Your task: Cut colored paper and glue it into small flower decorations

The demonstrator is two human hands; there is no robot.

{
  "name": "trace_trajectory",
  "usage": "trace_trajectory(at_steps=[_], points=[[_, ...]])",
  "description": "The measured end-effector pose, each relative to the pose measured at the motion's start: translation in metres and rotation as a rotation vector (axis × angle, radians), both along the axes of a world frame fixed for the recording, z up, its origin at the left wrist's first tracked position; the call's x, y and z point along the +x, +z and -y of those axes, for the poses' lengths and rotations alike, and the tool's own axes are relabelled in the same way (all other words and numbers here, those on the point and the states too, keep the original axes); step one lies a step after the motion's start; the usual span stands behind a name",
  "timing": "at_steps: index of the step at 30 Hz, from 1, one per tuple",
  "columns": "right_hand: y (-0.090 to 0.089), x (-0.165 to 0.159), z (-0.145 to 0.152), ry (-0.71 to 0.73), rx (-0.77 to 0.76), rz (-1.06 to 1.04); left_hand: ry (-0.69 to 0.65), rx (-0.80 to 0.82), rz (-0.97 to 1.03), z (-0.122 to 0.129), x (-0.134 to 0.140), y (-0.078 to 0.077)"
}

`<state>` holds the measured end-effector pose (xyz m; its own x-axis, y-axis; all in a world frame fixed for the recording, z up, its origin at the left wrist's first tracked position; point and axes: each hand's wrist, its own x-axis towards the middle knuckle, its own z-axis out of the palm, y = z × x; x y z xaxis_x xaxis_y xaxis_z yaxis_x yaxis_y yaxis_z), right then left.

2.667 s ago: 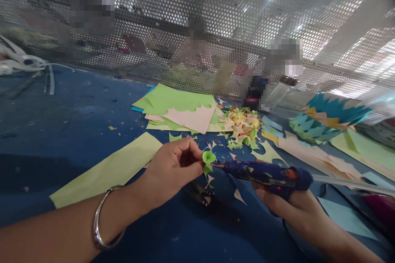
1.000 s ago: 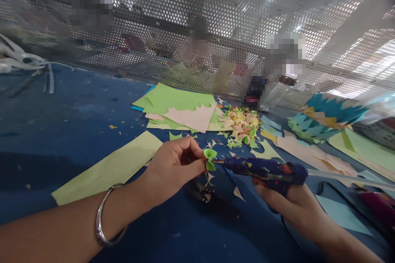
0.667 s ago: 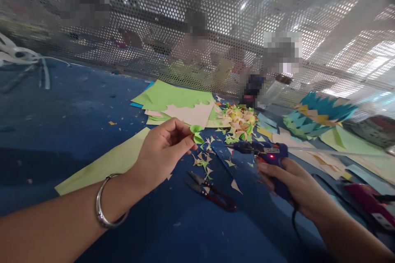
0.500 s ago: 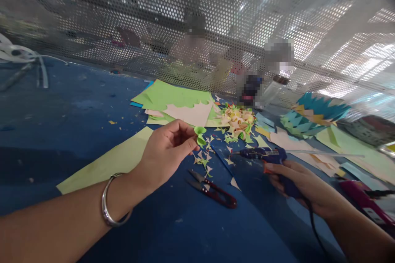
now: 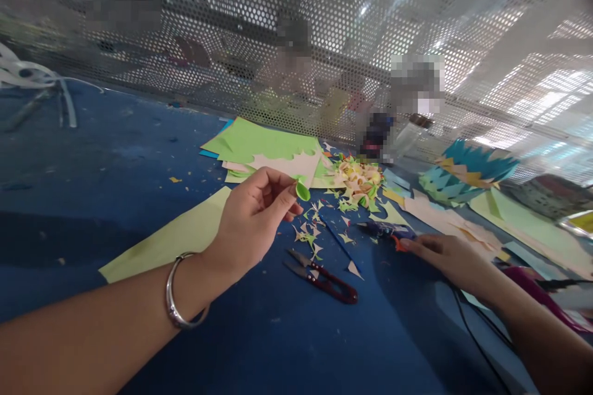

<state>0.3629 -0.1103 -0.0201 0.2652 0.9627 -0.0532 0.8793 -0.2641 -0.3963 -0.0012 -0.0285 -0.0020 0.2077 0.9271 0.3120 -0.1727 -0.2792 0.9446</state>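
Between the thumb and fingers of my left hand (image 5: 259, 216) is a small curled green paper petal piece (image 5: 302, 191), held above the table. My right hand (image 5: 445, 259) is closed at the rear of a dark blue hot glue gun (image 5: 389, 231), the thumb by its orange trigger (image 5: 399, 243). The gun is low over the table or resting on it, nozzle pointing left; its handle is mostly hidden. Below and between my hands lie dark red thread snips (image 5: 327, 279) and a thin blue stick (image 5: 340, 241) among paper scraps (image 5: 306, 236).
Green paper sheets (image 5: 269, 139) and a yellow-green sheet (image 5: 171, 234) lie on the blue table (image 5: 278, 345). Behind the scraps is a pile of paper flowers (image 5: 359, 179). A blue paper basket (image 5: 467, 173) and a magenta power strip (image 5: 546, 296) are at right. A perforated metal screen (image 5: 222, 31) stands behind.
My right hand has lowered and turned the glue gun, and its handle no longer shows below the hand. The green petal piece has turned in my left fingers.
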Motion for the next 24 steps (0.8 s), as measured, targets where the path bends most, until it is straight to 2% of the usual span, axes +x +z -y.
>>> trace_trajectory(at_steps=[2, 3, 5, 10, 14, 19, 24], points=[[0.006, -0.007, 0.002, -0.021, -0.018, 0.207, 0.023, 0.015, 0.011, -0.001, 0.000, -0.002], [0.010, -0.015, 0.003, -0.047, 0.041, 0.277, 0.036, 0.023, 0.016, -0.001, 0.000, -0.002], [0.017, -0.037, 0.005, 0.004, 0.109, 0.304, 0.067, 0.035, 0.023, -0.001, 0.001, -0.003], [0.029, -0.109, -0.002, 0.370, 0.111, 0.137, 0.116, 0.042, 0.048, -0.001, 0.002, -0.001], [0.030, -0.151, -0.023, 0.577, 0.116, 0.091, 0.123, 0.047, 0.052, -0.003, 0.001, -0.001], [0.030, -0.171, -0.053, 0.706, 0.111, 0.098, 0.107, 0.021, 0.032, -0.006, -0.001, -0.004], [0.032, -0.175, -0.065, 0.808, 0.053, 0.126, 0.068, 0.013, -0.022, -0.005, -0.003, -0.006]])
